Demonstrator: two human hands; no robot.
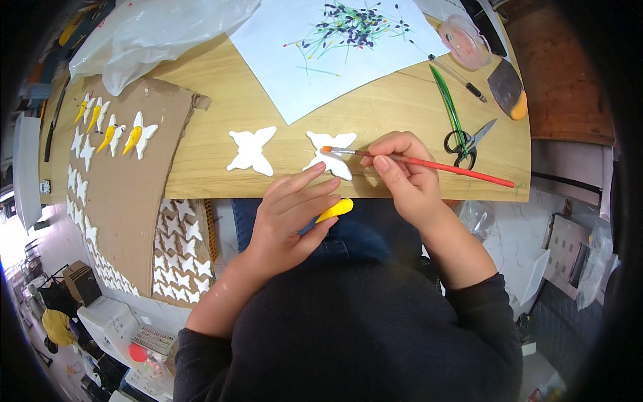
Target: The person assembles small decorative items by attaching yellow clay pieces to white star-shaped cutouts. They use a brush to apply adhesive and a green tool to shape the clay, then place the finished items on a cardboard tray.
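Note:
Between the fingers and thumb of my right hand (409, 176) is a slim red-handled paintbrush (452, 170). Its orange bristles lie over the middle of a white butterfly-shaped piece (337, 142) near the table's front edge. My left hand (296, 216) pinches a yellow teardrop-shaped piece (340, 208) between thumb and fingers, just off the table edge. The left index fingertip reaches the lower left wing of that butterfly. A second white butterfly piece (251, 151) lies flat to the left, apart from both hands.
Cardboard (130, 201) at left carries many white butterflies, several with yellow bodies. White paper (281, 65) at the back holds a pile of thin green stems with dark tips. Scissors (469, 145), a green strip (444, 93), a pen (459, 80) and a scraper (507, 88) lie at right.

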